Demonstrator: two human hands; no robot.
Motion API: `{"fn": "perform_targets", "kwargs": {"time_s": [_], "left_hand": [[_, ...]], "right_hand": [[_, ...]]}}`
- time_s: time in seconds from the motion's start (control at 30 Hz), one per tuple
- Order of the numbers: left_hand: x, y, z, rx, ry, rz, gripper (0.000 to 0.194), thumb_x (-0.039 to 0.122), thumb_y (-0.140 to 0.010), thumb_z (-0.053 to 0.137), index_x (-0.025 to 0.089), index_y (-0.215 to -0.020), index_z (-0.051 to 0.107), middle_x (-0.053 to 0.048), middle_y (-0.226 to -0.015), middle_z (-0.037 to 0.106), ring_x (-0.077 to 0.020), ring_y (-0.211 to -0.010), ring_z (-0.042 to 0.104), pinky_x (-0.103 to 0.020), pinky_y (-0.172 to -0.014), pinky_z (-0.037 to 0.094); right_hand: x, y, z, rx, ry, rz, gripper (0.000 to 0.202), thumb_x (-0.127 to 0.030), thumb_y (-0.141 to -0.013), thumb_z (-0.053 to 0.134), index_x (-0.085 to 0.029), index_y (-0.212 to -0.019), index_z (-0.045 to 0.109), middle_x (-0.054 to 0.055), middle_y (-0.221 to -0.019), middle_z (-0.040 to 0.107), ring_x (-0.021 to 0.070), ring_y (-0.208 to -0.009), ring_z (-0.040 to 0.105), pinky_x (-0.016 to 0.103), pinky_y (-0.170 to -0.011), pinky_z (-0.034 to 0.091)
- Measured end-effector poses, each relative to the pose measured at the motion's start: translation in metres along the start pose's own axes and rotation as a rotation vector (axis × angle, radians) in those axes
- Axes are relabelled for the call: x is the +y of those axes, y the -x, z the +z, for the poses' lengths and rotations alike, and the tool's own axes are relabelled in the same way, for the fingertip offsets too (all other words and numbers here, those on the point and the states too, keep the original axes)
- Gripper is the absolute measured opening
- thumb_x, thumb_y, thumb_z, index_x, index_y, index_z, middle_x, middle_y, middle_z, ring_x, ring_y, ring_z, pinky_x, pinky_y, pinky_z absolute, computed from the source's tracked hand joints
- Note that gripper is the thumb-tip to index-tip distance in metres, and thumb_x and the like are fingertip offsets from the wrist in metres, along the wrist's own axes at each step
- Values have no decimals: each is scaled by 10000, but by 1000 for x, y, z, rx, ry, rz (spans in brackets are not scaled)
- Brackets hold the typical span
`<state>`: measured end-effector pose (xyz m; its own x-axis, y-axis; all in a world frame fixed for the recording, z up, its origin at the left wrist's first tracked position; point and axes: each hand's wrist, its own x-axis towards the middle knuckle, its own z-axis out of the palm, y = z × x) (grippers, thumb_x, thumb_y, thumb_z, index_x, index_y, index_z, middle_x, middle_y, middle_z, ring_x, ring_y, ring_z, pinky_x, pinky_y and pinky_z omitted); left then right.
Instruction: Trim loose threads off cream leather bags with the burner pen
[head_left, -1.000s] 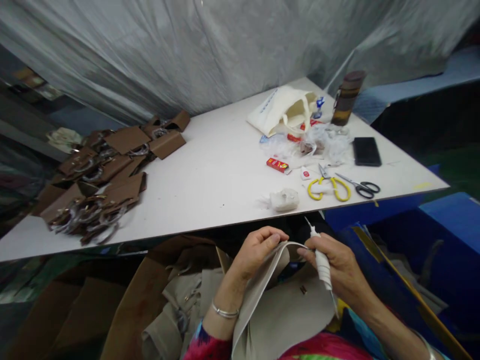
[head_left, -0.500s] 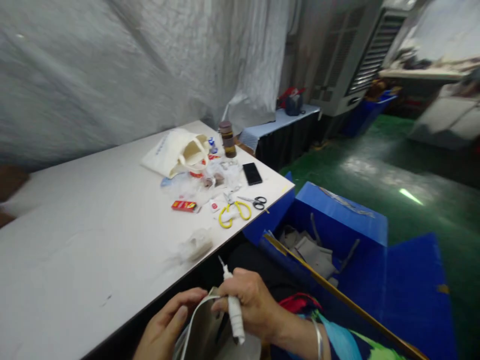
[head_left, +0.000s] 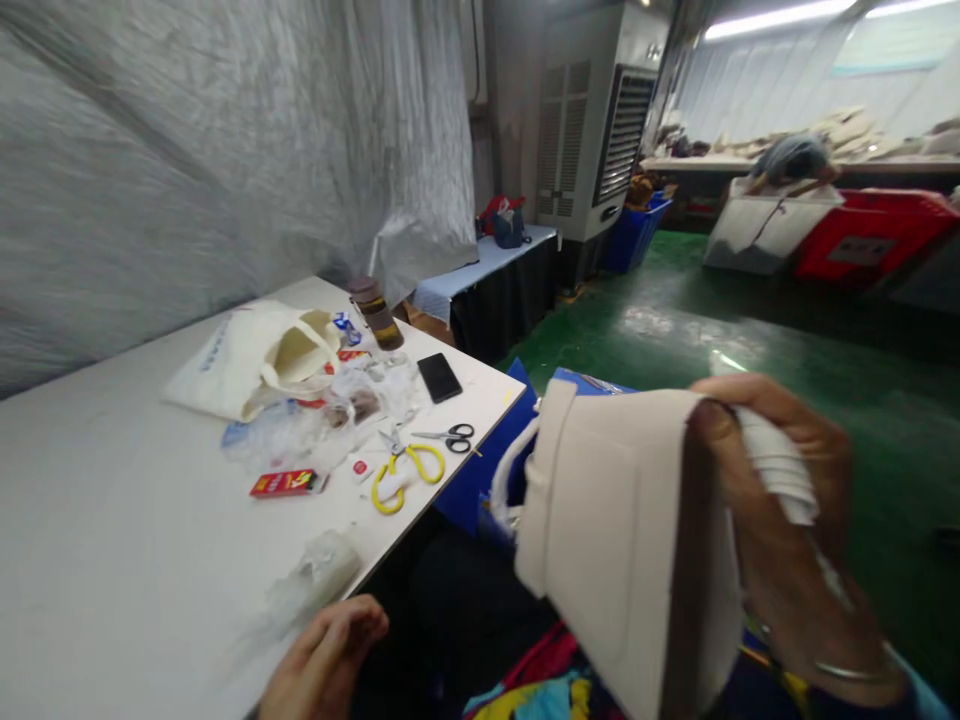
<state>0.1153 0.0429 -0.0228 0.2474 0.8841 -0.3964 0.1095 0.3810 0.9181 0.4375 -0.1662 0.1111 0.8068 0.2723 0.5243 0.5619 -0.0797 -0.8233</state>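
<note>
In the head view, my right hand (head_left: 780, 470) is raised on the right and closed on a cream handbag (head_left: 600, 480) by its dark-edged opening. The bag is tilted on its side, with a pale looped strap (head_left: 511, 470) hanging at its left end. Pressed in the same hand is a white-wrapped tool (head_left: 776, 465); its tip is not clear here. My left hand (head_left: 326, 650) is by the table's front edge, apart from the bag. Its fingers are loosely bent and somewhat blurred, and it holds nothing that I can see.
On the white table (head_left: 112, 560) are yellow-handled scissors (head_left: 405, 470), black scissors (head_left: 450, 437), a phone (head_left: 439, 378), a red box (head_left: 285, 484), a bottle (head_left: 377, 315), a canvas bag (head_left: 232, 360) and clear plastic. Behind the handbag, a blue bin (head_left: 469, 480) is partly hidden.
My right hand has lifted the bag up and to the right, still with the white-wrapped tool. My left hand has come off the bag. The camera view has turned right.
</note>
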Motion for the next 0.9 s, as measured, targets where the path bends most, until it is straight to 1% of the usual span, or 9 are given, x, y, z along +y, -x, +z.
{"fn": "perform_targets", "kwargs": {"time_s": [0.1,0.17,0.2,0.33,0.47,0.53,0.63,0.8,0.9], "left_hand": [[0,3,22,-114,-73,62,426,606,-634,854,189,-691,788,-68,-749,736,-238,-771,656,-308,-749,584],[-6,1,30,-161,-188,110,434,613,-726,791,182,-690,759,-54,-714,705,-220,-735,632,-296,-728,550],[-10,-2,32,-170,-262,138,423,603,-764,762,185,-697,749,-46,-711,697,-221,-737,633,-295,-729,538],[-15,-16,40,-158,-557,267,371,570,-831,680,209,-757,729,-37,-754,713,-260,-787,669,-333,-765,529],[-4,-42,66,-189,-687,448,296,491,-920,589,228,-870,715,-57,-884,740,-274,-875,692,-393,-864,547],[5,-62,90,-220,-710,572,240,437,-935,590,231,-960,710,-78,-1000,740,-276,-957,695,-416,-915,549],[22,-100,137,-289,-759,724,249,428,-929,625,238,-1067,709,-115,-1232,702,-298,-1177,648,-474,-1053,505],[53,-174,238,-477,-918,823,381,452,-921,641,183,-1187,695,-167,-1411,630,-317,-1332,577,-489,-1162,438],[59,-216,294,-572,-1069,894,489,509,-917,652,151,-1248,687,-184,-1475,594,-341,-1362,546,-495,-1180,406]], "right_hand": [[28,-18,-19,105,280,-86,220,-460,-847,674,-245,-810,703,-6,-691,602,165,-578,516,314,-579,400],[59,-25,-25,163,355,-13,260,-510,-829,659,-253,-834,694,7,-703,593,176,-566,496,343,-592,412],[76,-27,-27,144,389,10,300,-553,-832,649,-258,-846,698,18,-705,609,190,-566,518,356,-591,417],[150,-33,-43,122,551,-67,485,-740,-829,577,-280,-888,715,65,-834,707,253,-639,633,393,-602,447],[203,-34,-54,71,652,-115,562,-775,-860,528,-257,-929,735,88,-893,729,281,-723,678,398,-644,478],[220,-33,-57,61,700,-107,547,-729,-895,528,-229,-922,747,96,-892,731,287,-776,686,391,-680,485],[238,-30,-59,63,697,-32,474,-645,-906,582,-206,-930,760,88,-904,732,265,-811,684,361,-724,492],[261,-18,-62,1,748,58,431,-610,-908,611,-207,-920,763,55,-860,710,239,-791,664,337,-734,482],[269,-12,-64,-27,790,80,425,-604,-911,616,-206,-918,765,43,-816,689,225,-745,648,324,-699,468]]}}
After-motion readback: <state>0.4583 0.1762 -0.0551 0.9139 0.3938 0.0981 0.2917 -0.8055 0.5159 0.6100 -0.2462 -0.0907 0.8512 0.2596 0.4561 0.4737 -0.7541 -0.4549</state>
